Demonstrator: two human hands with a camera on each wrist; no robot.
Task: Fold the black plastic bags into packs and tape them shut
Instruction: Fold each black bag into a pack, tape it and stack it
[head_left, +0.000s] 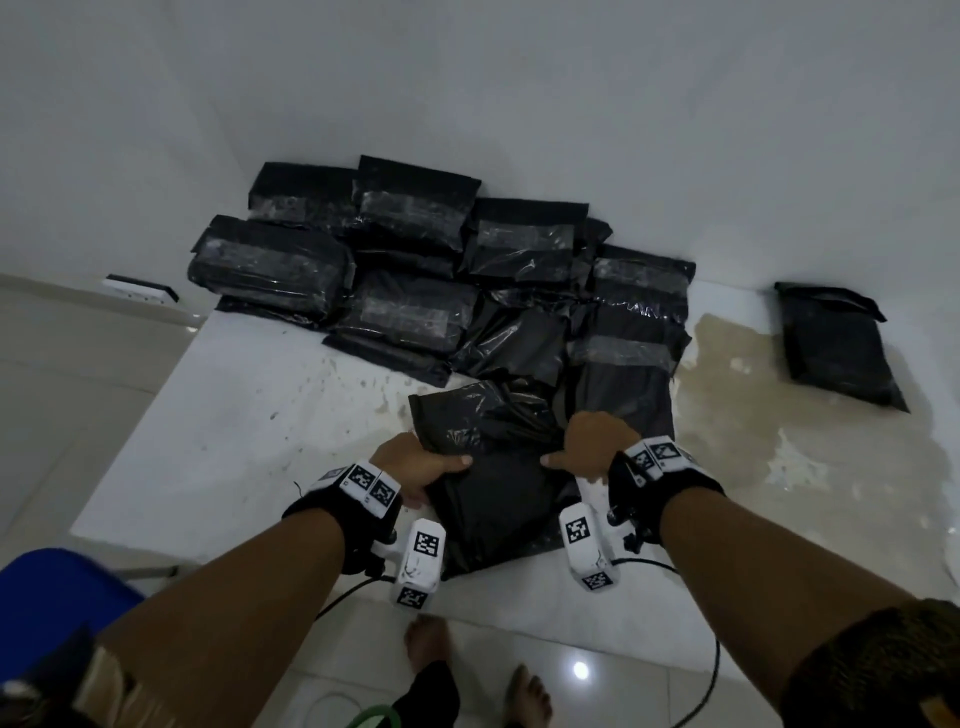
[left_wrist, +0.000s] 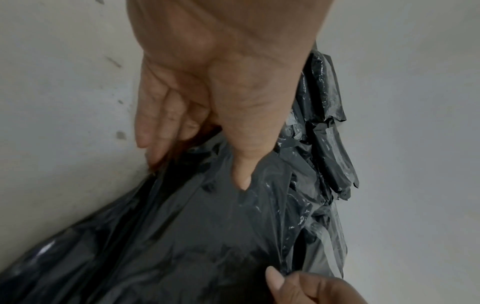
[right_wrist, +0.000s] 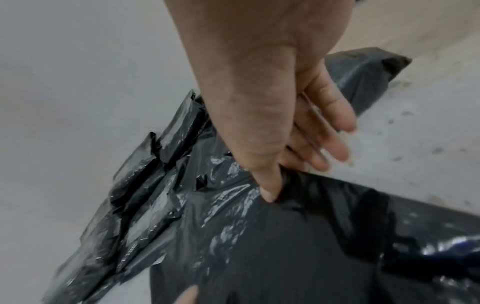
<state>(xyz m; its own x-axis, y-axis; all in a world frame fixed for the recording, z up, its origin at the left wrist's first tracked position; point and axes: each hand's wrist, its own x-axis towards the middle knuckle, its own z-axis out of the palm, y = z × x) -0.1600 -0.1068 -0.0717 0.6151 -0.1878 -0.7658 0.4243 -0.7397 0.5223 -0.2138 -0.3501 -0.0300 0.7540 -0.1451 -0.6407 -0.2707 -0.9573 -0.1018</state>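
Crinkled black plastic bag (head_left: 493, 488) on white bench (head_left: 218, 415), my left hand (head_left: 415, 467) and right hand (head_left: 592, 447) pinching its folded edge, grip closed on it, taped black packs (head_left: 415, 260) stacked behind.

The bag (head_left: 493, 488) under the hands is glossy black, and the taped packs (head_left: 415, 260) stacked behind it are black too, each crossed by a greyish translucent band of tape. The worktop (head_left: 234, 415) is white with dark speckles and a beige-brown stain (head_left: 779, 415) on its right part. Both wrist bands (head_left: 363, 483) are black, carrying white blocks printed with black-and-white square code patterns, and a blue object (head_left: 57, 592) shows at lower left.
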